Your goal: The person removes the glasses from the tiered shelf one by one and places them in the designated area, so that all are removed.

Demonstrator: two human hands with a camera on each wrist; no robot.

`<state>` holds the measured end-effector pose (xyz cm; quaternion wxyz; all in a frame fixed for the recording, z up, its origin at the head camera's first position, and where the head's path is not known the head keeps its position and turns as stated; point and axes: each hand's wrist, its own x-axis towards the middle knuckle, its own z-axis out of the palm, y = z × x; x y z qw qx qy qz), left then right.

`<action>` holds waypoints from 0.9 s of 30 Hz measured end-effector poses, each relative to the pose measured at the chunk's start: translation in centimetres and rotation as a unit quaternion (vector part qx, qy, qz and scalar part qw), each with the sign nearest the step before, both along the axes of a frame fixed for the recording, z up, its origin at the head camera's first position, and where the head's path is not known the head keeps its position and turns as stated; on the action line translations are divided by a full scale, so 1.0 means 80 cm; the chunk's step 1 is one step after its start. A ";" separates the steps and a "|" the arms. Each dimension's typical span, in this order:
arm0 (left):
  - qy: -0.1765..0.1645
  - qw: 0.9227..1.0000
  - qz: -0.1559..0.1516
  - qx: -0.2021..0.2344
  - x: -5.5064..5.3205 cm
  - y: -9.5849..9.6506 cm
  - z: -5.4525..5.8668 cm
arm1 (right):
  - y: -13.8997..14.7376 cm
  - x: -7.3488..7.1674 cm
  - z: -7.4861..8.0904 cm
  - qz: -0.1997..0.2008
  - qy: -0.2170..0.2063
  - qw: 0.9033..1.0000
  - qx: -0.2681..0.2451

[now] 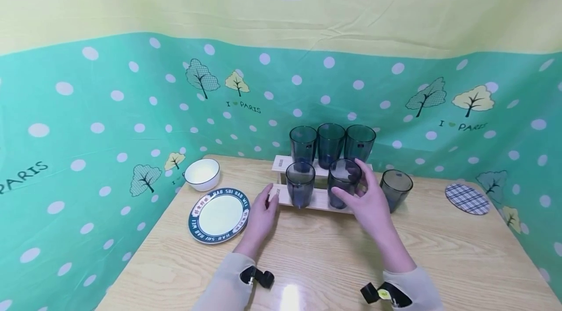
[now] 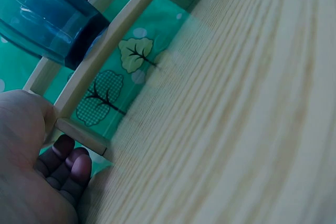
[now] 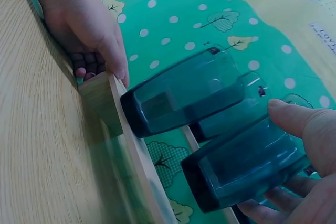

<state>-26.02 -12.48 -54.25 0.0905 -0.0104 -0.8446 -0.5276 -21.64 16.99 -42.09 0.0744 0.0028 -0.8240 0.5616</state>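
Note:
A two-tier wooden rack [image 1: 320, 199] stands on the table, its front tier lower than the back one. My left hand [image 1: 261, 216] grips its left end, the thumb on the board and the fingers curled by the end leg, as the right wrist view shows. With my right hand [image 1: 372, 208] I hold a dark tinted glass [image 3: 239, 163] upright by its side, over the right part of the lower tier. Another such glass [image 1: 300, 186] sits on that tier to its left. Along the upper tier stand three more glasses [image 1: 331, 143] in a row.
One more tinted glass [image 1: 397, 184] stands on the table right of the rack. Farther right lies a checked round mat [image 1: 467, 199]. At the left are a blue-rimmed plate [image 1: 219, 216] and a white bowl [image 1: 202, 177]. A dotted curtain [image 1: 110, 121] hangs around the table.

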 end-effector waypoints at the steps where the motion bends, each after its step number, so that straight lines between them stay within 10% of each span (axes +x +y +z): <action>1: 0.003 1.000 0.000 0.000 0.000 0.000 0.000 | 0.002 0.003 0.002 0.001 -0.001 1.000 -0.002; 27: 0.001 1.000 0.000 0.003 -0.001 -0.003 -0.005 | 0.096 0.077 0.016 -0.052 -0.009 0.997 0.048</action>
